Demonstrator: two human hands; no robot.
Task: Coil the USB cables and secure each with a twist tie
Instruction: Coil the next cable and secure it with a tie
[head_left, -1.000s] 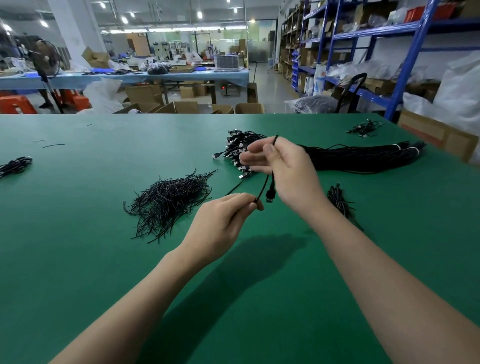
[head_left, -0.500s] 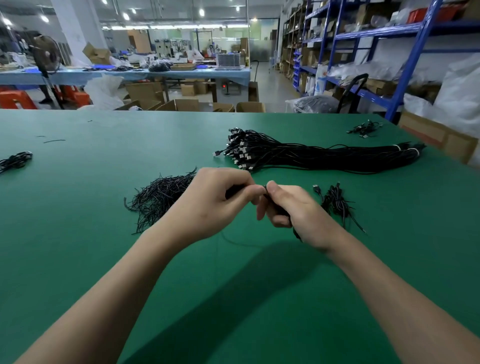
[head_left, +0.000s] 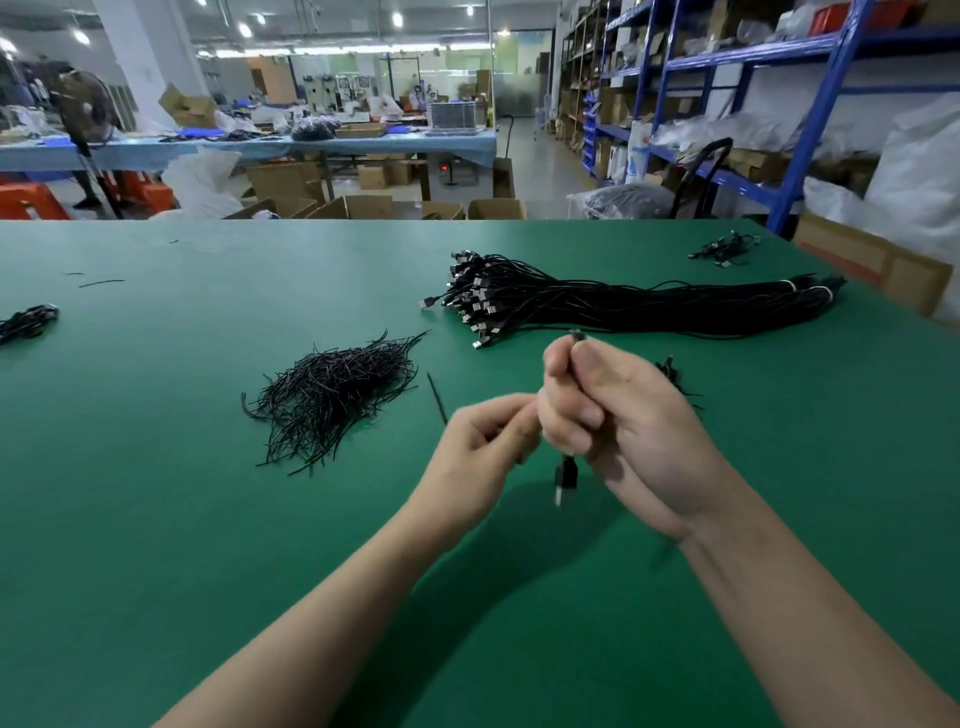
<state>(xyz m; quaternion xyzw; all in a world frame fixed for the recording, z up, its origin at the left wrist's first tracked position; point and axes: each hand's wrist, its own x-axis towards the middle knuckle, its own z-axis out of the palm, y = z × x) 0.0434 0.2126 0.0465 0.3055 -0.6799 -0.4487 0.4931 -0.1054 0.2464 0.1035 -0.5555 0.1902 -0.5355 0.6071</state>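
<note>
- Cable (head_left: 566, 470): black, thin, gathered into a narrow folded bunch that the right hand (head_left: 628, 436) holds above the middle of the table (head_left: 156, 519), in front of the person. Long axis close to upright.
- Plug (head_left: 561, 486): wide black body with a pale metal tip, hanging out below the right fist and pointing down at the table. A smaller dark end (head_left: 576, 335) pokes out above the fingers, pointing up and away.
- Right hand: fingers and thumb curled round the cable, pressed close together; most of the bunch is hidden inside the fist.
- Left hand (head_left: 480, 457): fingers bent, thumb and fingertips pinching a twist tie (head_left: 437, 400) and touching the right hand's fingers.
- Twist tie: single thin black strand, slanting up and to the left out of the left hand, its free end in the air.
- Pile of ties (head_left: 332, 397): loose black strands lying on the table, to the left of the hands.
- Bundle of cables (head_left: 649, 306): long and black, lying flat beyond the hands, its many plugs fanned out at the left end, pale bands round the right end.
- Finished coils (head_left: 675, 376): a few, partly hidden behind the right hand.
</note>
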